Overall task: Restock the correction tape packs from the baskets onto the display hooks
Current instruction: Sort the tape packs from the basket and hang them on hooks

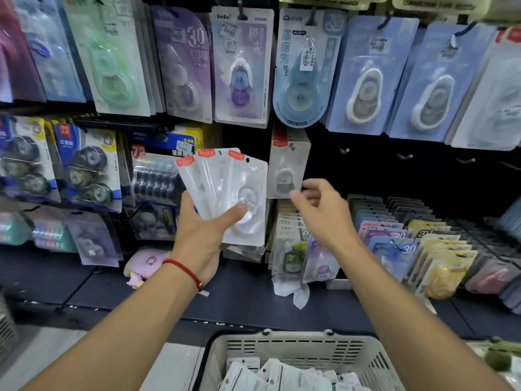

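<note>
- A stationery shop aisle: a dark display wall (423, 170) with rows of metal hooks (404, 156).
- Carded blister packs of correction tape (241, 66) hang in overlapping rows, some bearing price stickers (306, 60).
- More packs stand filed in a shelf rack (417, 230) below.
- A plastic shopping basket (296, 348) of stock sits in front.

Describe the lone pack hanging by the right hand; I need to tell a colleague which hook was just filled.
Start at the black hook panel beneath the top row of blue packs. At its left edge, just above the right hand, hangs a single white pack with a red corner tab and a grey-and-white dispenser. Unlike its neighbours, the hooks to its right are bare.
</note>
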`<action>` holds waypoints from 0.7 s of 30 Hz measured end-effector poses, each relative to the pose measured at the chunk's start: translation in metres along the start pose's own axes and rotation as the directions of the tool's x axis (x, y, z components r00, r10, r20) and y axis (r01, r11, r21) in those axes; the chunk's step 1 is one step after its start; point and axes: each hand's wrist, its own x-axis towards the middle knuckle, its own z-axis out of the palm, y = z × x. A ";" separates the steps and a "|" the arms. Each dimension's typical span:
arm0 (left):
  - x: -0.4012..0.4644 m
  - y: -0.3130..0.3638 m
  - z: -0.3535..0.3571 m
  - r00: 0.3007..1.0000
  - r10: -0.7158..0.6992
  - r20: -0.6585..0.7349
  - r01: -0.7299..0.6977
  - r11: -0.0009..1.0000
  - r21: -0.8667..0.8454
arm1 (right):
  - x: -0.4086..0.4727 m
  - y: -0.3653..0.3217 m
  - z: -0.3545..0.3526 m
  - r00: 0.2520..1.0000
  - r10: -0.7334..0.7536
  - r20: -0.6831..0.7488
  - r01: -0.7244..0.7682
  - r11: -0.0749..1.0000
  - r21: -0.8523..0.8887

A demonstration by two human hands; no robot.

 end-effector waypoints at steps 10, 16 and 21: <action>-0.006 -0.004 0.013 0.990 -0.078 0.120 0.081 0.996 -0.025 | -0.012 0.002 0.018 0.981 -0.057 0.183 -0.026 0.907 0.419; -0.001 -0.009 0.005 0.999 0.052 0.003 -0.052 0.992 0.115 | 0.002 0.011 0.008 0.997 0.025 -0.069 0.005 0.914 0.406; 0.004 -0.013 0.000 0.993 0.116 0.002 -0.115 0.980 0.165 | 0.003 0.010 0.006 0.998 0.018 -0.056 0.008 0.905 0.426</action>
